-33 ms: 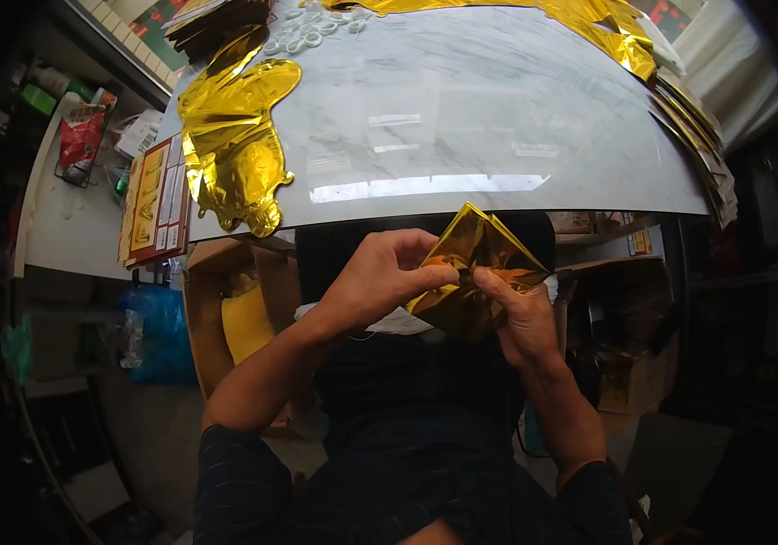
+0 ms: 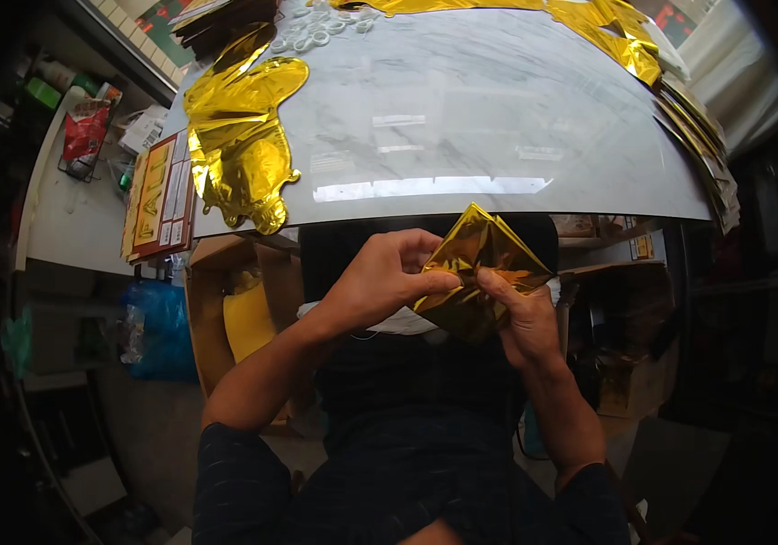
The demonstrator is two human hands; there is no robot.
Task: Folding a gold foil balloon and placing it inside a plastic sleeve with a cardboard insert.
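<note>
A shiny gold foil balloon (image 2: 469, 313), flat and folded to a pointed diamond shape, is held up just in front of the table's near edge. My left hand (image 2: 395, 272) grips its left side, thumb lying across the foil and fingers mostly behind it. On the right side, my right hand (image 2: 523, 313) pinches the foil with its thumb pressed near the creased middle. The two thumb tips are close together, and the fingers behind the foil are hidden. Another flat gold foil balloon (image 2: 242, 141) lies over the table's left part, with small tabs along its edge.
The marbled white table (image 2: 425, 109) spans the front. Small pale rings (image 2: 321, 38) lie at its far left, and more gold foil (image 2: 602, 36) at the far right. Flat packs (image 2: 157, 195) stand at the left edge. An open cardboard box (image 2: 212, 300) sits below.
The whole view has shifted very slightly. Both hands keep the same grip on the foil balloon, with hardly any visible movement.
</note>
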